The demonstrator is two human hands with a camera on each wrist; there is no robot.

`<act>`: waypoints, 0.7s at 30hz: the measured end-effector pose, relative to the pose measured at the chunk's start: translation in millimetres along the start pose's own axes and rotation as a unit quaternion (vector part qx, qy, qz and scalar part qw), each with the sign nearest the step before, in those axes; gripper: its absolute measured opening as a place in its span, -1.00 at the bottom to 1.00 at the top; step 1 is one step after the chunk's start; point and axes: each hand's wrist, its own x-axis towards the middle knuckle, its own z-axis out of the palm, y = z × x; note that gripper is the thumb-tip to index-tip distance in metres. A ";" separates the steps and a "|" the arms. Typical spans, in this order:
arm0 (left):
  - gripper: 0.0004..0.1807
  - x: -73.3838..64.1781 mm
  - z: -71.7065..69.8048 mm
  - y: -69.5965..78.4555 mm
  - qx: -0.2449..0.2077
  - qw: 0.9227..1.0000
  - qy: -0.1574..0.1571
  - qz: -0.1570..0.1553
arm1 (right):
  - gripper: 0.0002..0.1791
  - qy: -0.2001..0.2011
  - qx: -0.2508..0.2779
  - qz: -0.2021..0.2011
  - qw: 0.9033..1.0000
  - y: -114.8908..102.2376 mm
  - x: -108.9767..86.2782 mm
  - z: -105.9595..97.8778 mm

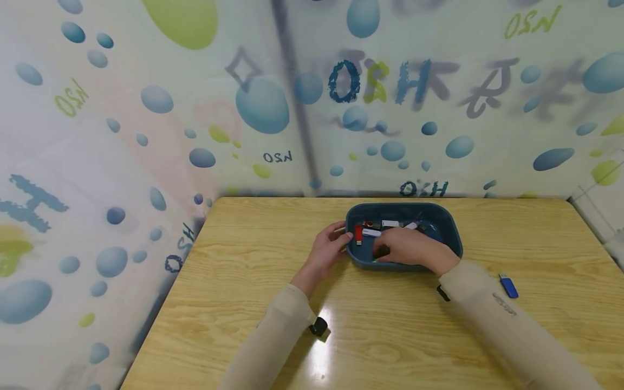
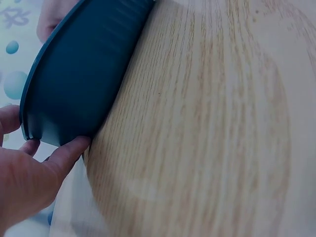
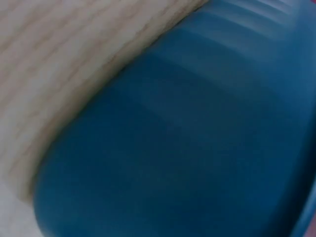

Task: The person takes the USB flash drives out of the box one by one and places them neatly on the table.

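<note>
USB sticks [image 1: 390,223] lie loose inside the bin [image 1: 444,230], mostly toward its left and far sides; the bin sits on the table [image 1: 244,271], near the far edge.

Left hand [image 1: 329,246]: fingers extended, tips touching the outside of the bin's left end, one digit low on the wall near the table. Right hand [image 1: 407,246]: enters the bin over its near-right corner, fingers bent downward. Their tips are partly hidden, so whether they grip a stick cannot be told.

Step in hand, as judged: handling sticks within the bin. Brace the bin with light, even pressure from the left hand; a hard push would likely slide it to the right. Take one stick at a time by the sides of its body, between thumb and forefinger. Avoid dragging against the red stick [image 1: 358,234] and the white stick [image 1: 371,233], which lie just beside each other at the left end. Raise any stick vertically to clear the rim. Guide the right sleeve [image 1: 502,317] clear of the blue stick [image 1: 508,286], which lies on the table right of the bin.
</note>
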 end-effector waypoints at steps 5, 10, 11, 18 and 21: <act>-0.48 -0.8 0.6 0.5 -0.006 1.000 -0.002 -0.002 | -0.91 -0.006 -0.029 0.004 1.000 -1.9 6.8 1.0; -0.49 -1.3 0.8 1.0 -0.002 1.000 0.000 -0.003 | -0.88 0.002 -0.055 0.013 0.998 -3.1 9.5 1.6; -0.49 -1.3 0.7 0.8 -0.002 1.000 0.000 -0.003 | -0.88 0.004 -0.056 0.017 0.998 -3.1 9.5 2.0; -0.48 -1.3 1.0 0.2 -0.002 1.000 0.004 -0.001 | -0.86 0.016 -0.061 0.032 0.997 -1.7 8.3 2.9; -0.49 -1.7 0.9 0.0 -0.004 1.000 0.005 0.002 | -0.88 0.014 -0.062 0.040 0.997 -1.2 8.5 3.1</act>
